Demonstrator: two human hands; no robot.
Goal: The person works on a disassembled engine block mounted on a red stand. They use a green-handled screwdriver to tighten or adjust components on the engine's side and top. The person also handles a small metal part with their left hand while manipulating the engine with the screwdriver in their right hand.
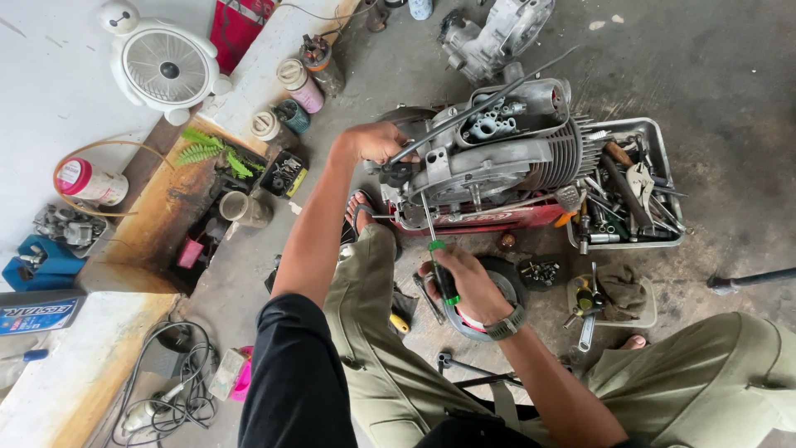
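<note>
Head view: the right hand (468,286) grips a green-and-black screwdriver (438,259) driven into the engine (497,158) at 12 o'clock; the left hand (375,141) is wrapped around a long black bar (481,104). A slipping tip could gouge the casing or jab the fingers. Stained concrete floor (713,75); metal tool tray (655,137) at 2 o'clock, white fan (166,66) at 10.

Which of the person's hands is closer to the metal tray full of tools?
The right hand, gripping the green-and-black screwdriver, lies below-left of the grey metal tool tray. The left hand holds a long black bar beyond the grey engine, farther away.
</note>
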